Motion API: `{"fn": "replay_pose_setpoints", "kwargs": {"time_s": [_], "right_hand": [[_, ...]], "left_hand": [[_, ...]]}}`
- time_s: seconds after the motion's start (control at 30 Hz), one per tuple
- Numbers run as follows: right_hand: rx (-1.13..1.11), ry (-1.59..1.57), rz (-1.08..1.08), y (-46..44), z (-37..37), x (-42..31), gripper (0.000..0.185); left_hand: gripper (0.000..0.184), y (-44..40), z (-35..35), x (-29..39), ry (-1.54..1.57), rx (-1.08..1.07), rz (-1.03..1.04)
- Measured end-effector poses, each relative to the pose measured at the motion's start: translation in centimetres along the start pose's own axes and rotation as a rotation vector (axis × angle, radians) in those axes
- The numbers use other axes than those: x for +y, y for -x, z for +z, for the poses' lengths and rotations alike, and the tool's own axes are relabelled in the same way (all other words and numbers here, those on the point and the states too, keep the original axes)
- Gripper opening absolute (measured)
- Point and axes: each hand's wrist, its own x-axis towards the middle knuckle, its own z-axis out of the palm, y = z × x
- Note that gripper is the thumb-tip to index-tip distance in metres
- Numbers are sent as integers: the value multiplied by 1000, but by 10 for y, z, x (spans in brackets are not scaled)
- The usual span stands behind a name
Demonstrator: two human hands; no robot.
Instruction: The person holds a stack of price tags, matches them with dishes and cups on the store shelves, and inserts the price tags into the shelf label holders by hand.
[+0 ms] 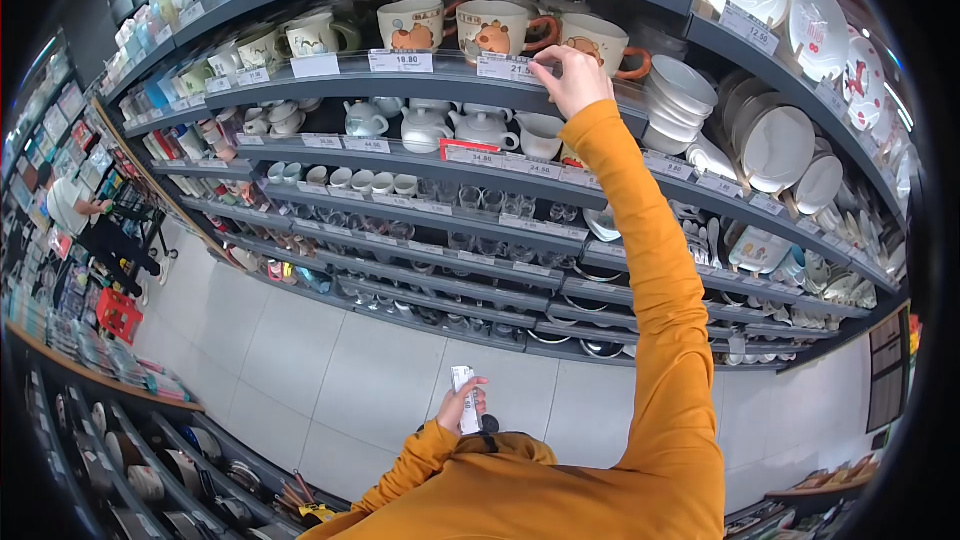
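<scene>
My right hand [575, 82] is raised to the shelf edge, its fingers pinched at the right end of a price tag [507, 69] that reads about 21.5; the last digits are covered. Just behind it stand cream mugs with a cartoon animal print, among them one mug [592, 38] with a brown handle and another mug [490, 32] to its left. Low in front of my body, my left hand [461, 406] is closed around a small bundle of white price tags [464, 387] with printed digits.
Below the mugs, shelves hold teapots [425, 128], small cups and glasses. Stacked bowls [680, 95] and plates [777, 150] stand to the right. A person [85, 220] is at the far left near a red basket [119, 314]. Another shelf unit [130, 450] rises at lower left.
</scene>
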Motion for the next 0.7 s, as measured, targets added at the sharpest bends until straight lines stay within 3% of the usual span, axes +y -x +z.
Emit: {"fn": "replay_pose_setpoints", "kwargs": {"time_s": [0.07,0.2,0.23,0.3,0.4,0.43,0.53,0.6,0.63,0.7], "right_hand": [[-107,-146,85,-3,-7,1,21],[-25,-473,57,-2,-14,6,18],[89,-475,-14,9,-15,2,17],[176,-506,-151,45,-15,-6,15],[83,-506,-53,131,-22,-22,13],[-65,-684,170,168,-9,-16,13],[-472,-1087,442,300,50,0,9],[-551,-1319,750,392,82,-7,10],[-617,-1252,954,426,88,-13,15],[-599,-1225,1048,464,77,-27,19]], "left_hand": [[32,0,0,0,-15,6,-2],[42,-7,8,7,-2,-15,26],[44,-10,9,9,11,-24,35],[46,-14,14,12,3,-10,56],[52,-16,22,18,14,27,83],[54,-16,25,19,19,43,87],[55,-18,27,19,57,76,130],[55,-20,28,15,15,90,153],[56,-20,27,14,-7,99,166],[53,-26,26,8,-126,137,147]]}}
